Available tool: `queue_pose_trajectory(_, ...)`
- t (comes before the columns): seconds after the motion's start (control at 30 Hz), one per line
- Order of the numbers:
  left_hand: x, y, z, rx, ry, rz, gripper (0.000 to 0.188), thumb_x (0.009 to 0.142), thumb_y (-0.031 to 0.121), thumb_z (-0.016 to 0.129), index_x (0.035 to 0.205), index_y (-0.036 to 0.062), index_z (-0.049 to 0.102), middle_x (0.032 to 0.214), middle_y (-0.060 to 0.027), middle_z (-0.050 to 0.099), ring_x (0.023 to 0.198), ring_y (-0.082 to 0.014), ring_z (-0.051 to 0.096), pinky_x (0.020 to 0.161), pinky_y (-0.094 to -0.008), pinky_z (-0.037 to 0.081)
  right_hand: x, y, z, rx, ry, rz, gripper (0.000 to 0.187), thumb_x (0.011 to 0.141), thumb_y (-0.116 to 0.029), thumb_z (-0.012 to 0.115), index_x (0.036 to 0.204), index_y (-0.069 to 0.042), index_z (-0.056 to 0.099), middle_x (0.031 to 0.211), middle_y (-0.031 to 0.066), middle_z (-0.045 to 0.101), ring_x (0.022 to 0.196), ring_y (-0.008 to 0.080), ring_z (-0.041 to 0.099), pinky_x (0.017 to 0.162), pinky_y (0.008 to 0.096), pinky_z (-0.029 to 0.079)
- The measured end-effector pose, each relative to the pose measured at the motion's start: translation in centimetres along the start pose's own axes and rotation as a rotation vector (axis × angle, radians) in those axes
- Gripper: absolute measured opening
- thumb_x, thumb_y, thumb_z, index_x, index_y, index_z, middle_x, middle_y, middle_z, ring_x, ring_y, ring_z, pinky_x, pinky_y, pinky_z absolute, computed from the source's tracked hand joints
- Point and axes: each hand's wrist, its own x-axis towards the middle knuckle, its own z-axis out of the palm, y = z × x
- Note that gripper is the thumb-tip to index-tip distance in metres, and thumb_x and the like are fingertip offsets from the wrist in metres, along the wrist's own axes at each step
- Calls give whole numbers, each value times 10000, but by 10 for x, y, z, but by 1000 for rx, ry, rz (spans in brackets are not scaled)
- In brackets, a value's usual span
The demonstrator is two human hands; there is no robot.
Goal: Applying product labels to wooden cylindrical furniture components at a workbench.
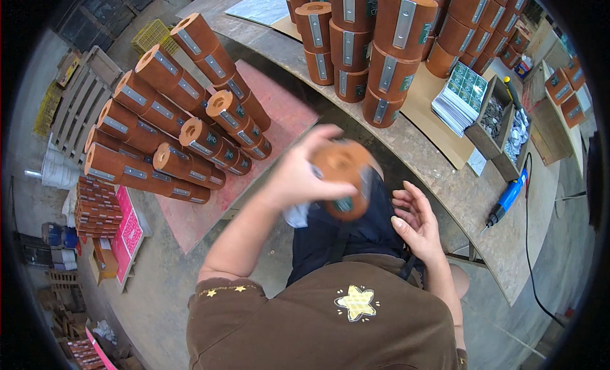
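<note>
My left hand [298, 176] grips a round reddish-brown block [349, 198] above my lap, its fingers and thumb around the block's side. The block has a hole in its top face, and a green label and a metal strip show on its side; motion blurs them. Just to its right, my right hand [416, 224] is open with fingers spread, apart from the block and holding nothing. Below my left wrist shows a piece of pale cloth [297, 215]. Left of my left hand, tall stacks of similar blocks [190, 138] stand on a reddish board [181, 220].
More stacked blocks [387, 68] stand on the curved worktable [508, 262]. To their right are label sheets [459, 96], a wooden tray [473, 138] of small metal parts and a blue corded power screwdriver [510, 197]. A wooden pallet [82, 106] leans at the far left.
</note>
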Motion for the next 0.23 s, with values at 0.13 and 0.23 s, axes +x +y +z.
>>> queue_pose_trajectory(0.13, 16, 11, -83, 241, 456, 17, 797, 514, 278, 807, 1182, 40, 440, 1102, -137, 520, 1042, -233, 511, 886, -339, 419, -8, 11, -17, 60, 114, 25, 559, 771, -55, 618, 1263, -45, 354, 1096, 77, 470, 978, 152, 483, 839, 276, 416)
queue_pose_trajectory(0.23, 32, -6, -155, 460, 766, -31, 793, 549, 283, 794, 1217, 86, 416, 1151, -157, 507, 1035, -250, 518, 888, -351, 422, -12, 19, -27, 82, 167, 32, 526, 781, -51, 612, 1247, -44, 368, 1069, 73, 472, 950, 151, 487, 842, 263, 418)
